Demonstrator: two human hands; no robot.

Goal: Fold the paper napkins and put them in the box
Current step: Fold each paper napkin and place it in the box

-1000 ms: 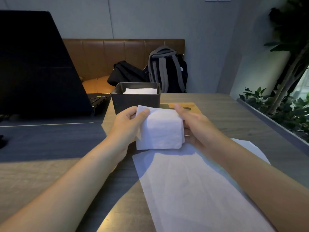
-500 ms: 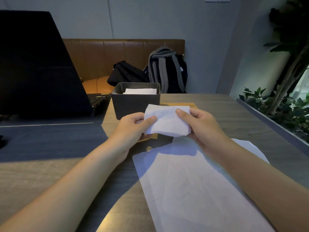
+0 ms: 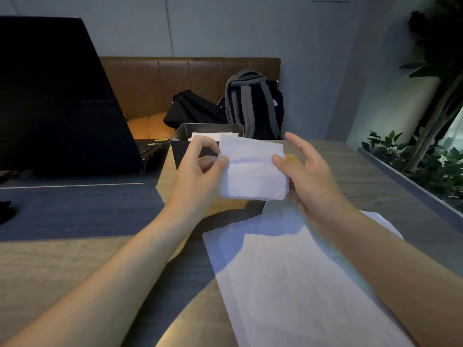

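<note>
A folded white napkin [image 3: 253,169] is held in the air between both hands, just in front of the dark grey box [image 3: 178,146]. My left hand [image 3: 198,176] pinches its left edge with thumb and fingers. My right hand [image 3: 308,176] holds its right edge with the thumb on top and the other fingers spread. The box stands behind the napkin and has white folded napkins [image 3: 208,135] inside. Flat unfolded napkins [image 3: 288,279] lie on the table under my right forearm.
An open black laptop [image 3: 57,101] stands at the left on a dark mat [image 3: 75,209]. A wooden board [image 3: 292,157] lies behind the napkin. Two backpacks [image 3: 253,103] sit on a brown bench beyond the table. Plants [image 3: 431,151] line the right edge.
The folded napkin has been lifted and turned more upright, now closer to the box. My right fingers have spread apart.
</note>
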